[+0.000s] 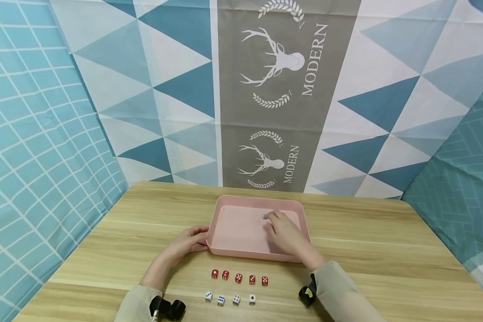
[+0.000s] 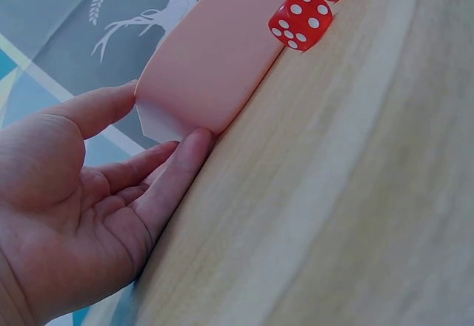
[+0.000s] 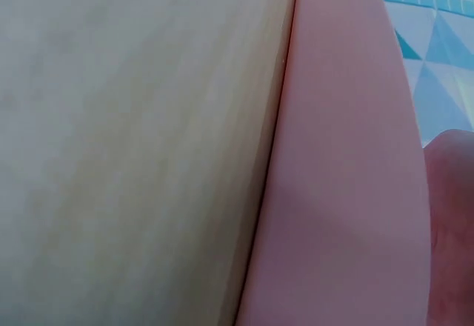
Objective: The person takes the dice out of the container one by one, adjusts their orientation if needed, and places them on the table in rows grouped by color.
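A pink rectangular tray [image 1: 241, 253] lies on the table. My left hand [image 1: 191, 239] rests against the outside of its left wall near the front corner. In the left wrist view, the extended fingers [image 2: 111, 107] touch the tray's rim and lower edge. My right hand [image 1: 285, 230] reaches over the front wall into the tray. Its fingertips are at a small white die [image 1: 264, 215] near the back, seemingly pinching it; the hand partly hides the contact. The right wrist view shows mostly the tray's outer wall [image 3: 341, 155], with a bit of the hand at the right edge.
In front of the tray, several red dice [image 1: 239, 278] stand in a row. Nearer me is a row of several white dice [image 1: 236, 299]. The wooden table [image 1: 362, 241] meets a patterned cloth backdrop [image 1: 185, 89] at the back.
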The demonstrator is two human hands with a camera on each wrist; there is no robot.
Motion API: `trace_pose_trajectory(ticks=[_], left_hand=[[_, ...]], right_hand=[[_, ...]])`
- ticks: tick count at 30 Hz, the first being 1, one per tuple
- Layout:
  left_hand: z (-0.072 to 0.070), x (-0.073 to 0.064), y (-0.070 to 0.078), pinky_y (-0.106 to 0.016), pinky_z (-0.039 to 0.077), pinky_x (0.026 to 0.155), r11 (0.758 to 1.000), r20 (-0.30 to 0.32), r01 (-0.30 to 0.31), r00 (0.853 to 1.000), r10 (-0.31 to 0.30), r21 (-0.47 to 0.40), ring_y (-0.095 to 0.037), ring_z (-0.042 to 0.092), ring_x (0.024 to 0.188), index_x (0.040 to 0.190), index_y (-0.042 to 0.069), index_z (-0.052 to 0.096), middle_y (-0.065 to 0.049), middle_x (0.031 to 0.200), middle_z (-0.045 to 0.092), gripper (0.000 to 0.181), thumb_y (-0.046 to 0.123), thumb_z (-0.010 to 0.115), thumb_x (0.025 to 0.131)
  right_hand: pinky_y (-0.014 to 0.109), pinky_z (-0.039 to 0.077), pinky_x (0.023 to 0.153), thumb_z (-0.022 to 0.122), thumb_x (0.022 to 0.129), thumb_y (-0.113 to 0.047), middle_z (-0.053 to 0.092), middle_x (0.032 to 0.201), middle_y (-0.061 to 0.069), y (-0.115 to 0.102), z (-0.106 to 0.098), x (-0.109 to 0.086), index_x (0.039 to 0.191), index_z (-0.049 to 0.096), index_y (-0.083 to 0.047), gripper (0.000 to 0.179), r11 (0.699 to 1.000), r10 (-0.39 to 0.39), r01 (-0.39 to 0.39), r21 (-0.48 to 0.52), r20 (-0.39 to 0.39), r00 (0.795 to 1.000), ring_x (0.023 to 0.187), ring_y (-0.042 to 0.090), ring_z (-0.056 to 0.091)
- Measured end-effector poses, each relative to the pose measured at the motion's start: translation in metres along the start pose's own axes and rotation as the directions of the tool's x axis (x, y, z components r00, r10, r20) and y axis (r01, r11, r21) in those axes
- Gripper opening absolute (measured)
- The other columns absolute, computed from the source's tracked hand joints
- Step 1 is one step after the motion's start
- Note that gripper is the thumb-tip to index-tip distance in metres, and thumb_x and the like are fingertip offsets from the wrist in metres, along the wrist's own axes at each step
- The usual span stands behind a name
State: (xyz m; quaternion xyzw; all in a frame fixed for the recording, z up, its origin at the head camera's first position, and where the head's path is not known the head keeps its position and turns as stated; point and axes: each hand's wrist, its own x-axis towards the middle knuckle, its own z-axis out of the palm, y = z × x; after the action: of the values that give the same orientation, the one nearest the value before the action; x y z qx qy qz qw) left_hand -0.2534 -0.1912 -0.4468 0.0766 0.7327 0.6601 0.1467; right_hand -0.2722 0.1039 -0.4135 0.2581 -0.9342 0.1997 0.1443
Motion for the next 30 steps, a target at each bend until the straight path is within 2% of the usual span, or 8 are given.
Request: trace_pose_trajectory(ticks=[8, 17, 22, 30], left_hand=[[0.0001, -0.0007, 0.0004, -0.031, 0.047, 0.080, 1.000, 0.005, -0.007, 1.000, 0.007, 0.010, -0.022, 0.054, 0.093, 0.121, -0.009, 0.036, -0.021, 0.112, 0.047, 0.051, 0.023, 0.051, 0.085], [-0.0005, -0.0001, -0.0004, -0.031, 0.047, 0.080, 1.000, 0.010, -0.011, 1.000, 0.011, 0.002, -0.022, 0.054, 0.093, 0.121, -0.010, 0.036, -0.021, 0.111, 0.047, 0.051, 0.023, 0.051, 0.085], [-0.0009, 0.0001, -0.0005, -0.031, 0.047, 0.080, 1.000, 0.013, -0.009, 1.000, 0.009, 0.003, -0.022, 0.054, 0.093, 0.121, -0.010, 0.035, -0.022, 0.111, 0.047, 0.052, 0.023, 0.051, 0.085], [-0.0004, -0.0011, -0.0006, -0.031, 0.047, 0.080, 1.000, 0.014, -0.007, 1.000, 0.007, 0.000, -0.022, 0.054, 0.093, 0.121, -0.010, 0.036, -0.022, 0.112, 0.047, 0.051, 0.023, 0.052, 0.085]], right_hand=[[0.037, 0.036, 0.093, 0.042, 0.089, -0.021, 0.047, 0.116, 0.009, 0.0045, 0.0021, 0.0063, 0.114, 0.050, -0.005, 0.031, 0.999, 0.008, -0.003, -0.053, 0.079, 0.997, 0.108, 0.024, 0.043], [0.042, 0.037, 0.091, 0.048, 0.085, -0.022, 0.040, 0.124, 0.016, 0.0079, 0.0051, 0.0085, 0.121, 0.044, -0.002, 0.041, 0.995, -0.011, 0.025, -0.101, 0.136, 0.991, 0.112, 0.029, 0.039], [0.042, 0.038, 0.090, 0.050, 0.084, -0.022, 0.039, 0.125, 0.015, 0.0104, 0.0076, 0.0093, 0.122, 0.043, -0.003, 0.043, 0.992, -0.025, 0.042, -0.115, 0.150, 0.988, 0.112, 0.028, 0.039], [0.040, 0.036, 0.093, 0.049, 0.084, -0.022, 0.042, 0.125, 0.010, 0.0087, 0.0071, 0.0105, 0.123, 0.044, -0.006, 0.042, 0.994, -0.009, 0.028, -0.108, 0.175, 0.985, 0.114, 0.024, 0.038]])
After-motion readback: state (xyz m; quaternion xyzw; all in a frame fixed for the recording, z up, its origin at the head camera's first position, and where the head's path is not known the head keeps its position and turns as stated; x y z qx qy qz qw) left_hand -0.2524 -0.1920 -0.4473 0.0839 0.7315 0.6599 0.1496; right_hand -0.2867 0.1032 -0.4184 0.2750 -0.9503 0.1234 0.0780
